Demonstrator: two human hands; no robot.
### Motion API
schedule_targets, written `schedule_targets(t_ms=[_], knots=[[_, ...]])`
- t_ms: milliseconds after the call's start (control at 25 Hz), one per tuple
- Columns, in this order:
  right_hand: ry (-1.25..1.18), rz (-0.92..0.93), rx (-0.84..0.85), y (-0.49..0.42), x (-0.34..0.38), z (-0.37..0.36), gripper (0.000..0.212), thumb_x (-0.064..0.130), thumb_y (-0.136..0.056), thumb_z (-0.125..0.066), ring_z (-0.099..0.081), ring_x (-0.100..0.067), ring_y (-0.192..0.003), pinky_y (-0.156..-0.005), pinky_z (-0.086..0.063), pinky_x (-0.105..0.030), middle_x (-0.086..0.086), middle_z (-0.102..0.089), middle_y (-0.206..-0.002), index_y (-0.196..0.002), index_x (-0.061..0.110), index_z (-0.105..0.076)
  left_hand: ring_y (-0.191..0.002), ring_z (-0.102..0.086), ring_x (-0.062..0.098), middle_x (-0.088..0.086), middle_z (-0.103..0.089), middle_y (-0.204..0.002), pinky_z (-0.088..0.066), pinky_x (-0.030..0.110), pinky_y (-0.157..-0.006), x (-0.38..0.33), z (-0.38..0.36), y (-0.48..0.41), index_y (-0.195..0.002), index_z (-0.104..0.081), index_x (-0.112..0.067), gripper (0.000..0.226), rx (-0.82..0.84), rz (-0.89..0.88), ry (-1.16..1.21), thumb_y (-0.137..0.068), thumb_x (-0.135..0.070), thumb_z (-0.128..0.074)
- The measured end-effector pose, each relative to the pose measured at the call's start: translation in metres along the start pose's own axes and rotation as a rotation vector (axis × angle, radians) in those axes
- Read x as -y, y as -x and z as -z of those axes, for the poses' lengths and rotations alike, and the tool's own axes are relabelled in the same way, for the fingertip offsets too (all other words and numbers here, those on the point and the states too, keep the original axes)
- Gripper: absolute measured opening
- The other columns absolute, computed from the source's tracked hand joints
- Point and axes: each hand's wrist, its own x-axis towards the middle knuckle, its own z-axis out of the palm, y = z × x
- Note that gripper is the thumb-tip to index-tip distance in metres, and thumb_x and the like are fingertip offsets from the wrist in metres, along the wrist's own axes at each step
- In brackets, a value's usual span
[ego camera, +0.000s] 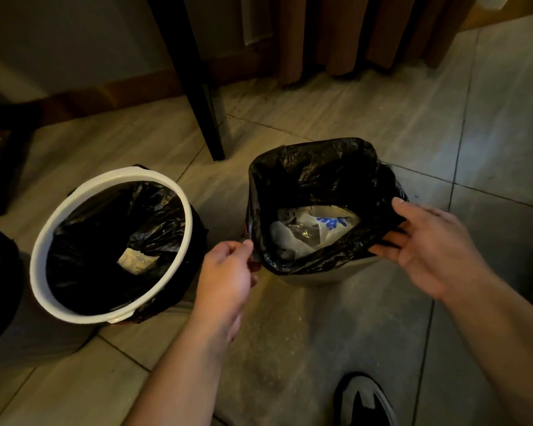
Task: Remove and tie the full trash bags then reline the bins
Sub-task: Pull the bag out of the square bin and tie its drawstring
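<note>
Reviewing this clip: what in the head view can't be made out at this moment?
1. Head view, left edge: a third white-rimmed bin is cut off by the frame.
2. Head view: print on the pale paper slip inside the white-rimmed round bin is too small to read.
3. Head view: the pale bin under the black plastic trash bag is mostly hidden by that bag.
</note>
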Motion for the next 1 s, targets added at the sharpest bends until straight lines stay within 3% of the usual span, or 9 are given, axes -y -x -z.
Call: schedule_targets(t_ms=[200, 280, 400, 520, 640, 720, 880, 960, 1000], knots=[[-0.095, -0.100, -0.052, -0.006, -0.007, -0.005, 0.023, 0.027, -0.104, -0.059, -0.059, -0.011, -0.052, -0.037, -0.040, -0.020, -0.005, -0.071, -0.081, -0.121, 0.012, -0.061, -0.056, -0.072, 0.013, -0.001, -0.069, -0.066, -0.052, 0.025, -0.049, -0.006, 0.006, 0.006, -0.082, -0.058, -0.028, 0.022, -0.120, -0.210, -0.257, -0.104, -0.031, -0.057], [-0.063, -0.110, -0.055, -0.008, -0.006, -0.002, 0.017, 0.027, -0.102, -0.062, -0.055, -0.009, -0.047, -0.035, -0.036, -0.020, -0.004, -0.070, -0.077, -0.114, 0.015, -0.063, -0.057, -0.072, 0.017, -0.004, -0.068, -0.065, -0.057, 0.037, -0.052, -0.011, 0.008, 0.008, -0.084, -0.056, -0.030, 0.018, -0.112, -0.239, -0.277, -0.102, -0.029, -0.058], [0.193, 0.072, -0.081, -0.011, 0.013, 0.017, 0.013, 0.022, -0.088, -0.072, -0.070, -0.020, -0.057, -0.036, -0.040, -0.026, -0.008, -0.074, -0.087, -0.098, 0.022, -0.065, -0.061, -0.070, 0.017, -0.005, -0.072, -0.072, -0.061, 0.050, -0.062, -0.021, 0.010, 0.009, -0.088, -0.056, -0.040, 0.015, -0.082, -0.260, -0.497, -0.080, -0.052, -0.061], [0.512, 0.193, -0.126, -0.034, 0.056, 0.023, 0.031, 0.038, -0.072, -0.073, -0.076, -0.028, -0.085, -0.052, -0.055, -0.036, -0.004, -0.074, -0.104, -0.102, 0.032, -0.066, -0.073, -0.071, -0.004, -0.018, -0.074, -0.091, -0.060, 0.037, -0.065, -0.036, 0.005, 0.002, -0.097, -0.049, -0.060, 0.032, 0.019, -0.180, -0.496, -0.070, -0.072, -0.064], [0.701, 0.052, -0.033, -0.086, 0.090, -0.002, 0.035, 0.058, -0.082, -0.071, -0.075, -0.027, -0.091, -0.062, -0.060, -0.037, -0.004, -0.072, -0.106, -0.106, 0.034, -0.062, -0.083, -0.079, 0.014, -0.007, -0.080, -0.094, -0.063, 0.051, -0.083, -0.047, -0.010, -0.008, -0.097, -0.063, -0.060, 0.018, 0.082, -0.122, -0.347, -0.082, -0.052, -0.069], [0.759, -0.061, 0.022, -0.114, 0.096, -0.023, 0.028, 0.051, -0.095, -0.063, -0.074, -0.025, -0.086, -0.056, -0.058, -0.031, -0.005, -0.073, -0.104, -0.110, 0.028, -0.064, -0.089, -0.078, 0.020, -0.004, -0.081, -0.092, -0.061, 0.054, -0.089, -0.049, -0.016, -0.015, -0.098, -0.074, -0.046, 0.010, 0.012, -0.168, -0.355, -0.092, -0.038, -0.070], [0.682, 0.048, -0.064, -0.138, 0.084, -0.030, 0.013, 0.005, -0.093, -0.068, -0.069, -0.021, -0.084, -0.056, -0.052, -0.028, -0.006, -0.073, -0.100, -0.099, 0.015, -0.072, -0.073, -0.072, 0.001, -0.015, -0.078, -0.097, -0.064, 0.038, -0.075, -0.048, -0.011, -0.020, -0.103, -0.078, -0.040, 0.016, -0.081, -0.325, -0.537, -0.098, -0.028, -0.068], [0.607, 0.147, -0.114, -0.144, 0.082, -0.026, 0.019, -0.004, -0.086, -0.075, -0.071, -0.023, -0.093, -0.066, -0.058, -0.032, -0.011, -0.075, -0.104, -0.094, 0.014, -0.074, -0.071, -0.066, -0.010, -0.022, -0.072, -0.107, -0.054, 0.013, -0.063, -0.051, -0.009, -0.020, -0.109, -0.077, -0.037, 0.020, -0.151, -0.494, -0.678, -0.098, -0.024, -0.066], [0.572, 0.212, -0.146, -0.147, 0.082, -0.025, 0.020, -0.004, -0.083, -0.078, -0.072, -0.025, -0.094, -0.074, -0.061, -0.036, -0.013, -0.076, -0.102, -0.091, 0.014, -0.075, -0.080, -0.060, -0.022, -0.026, -0.066, -0.111, -0.047, 0.002, -0.069, -0.054, -0.009, -0.020, -0.111, -0.077, -0.035, 0.023, -0.179, -0.582, -0.705, -0.098, -0.020, -0.066]])
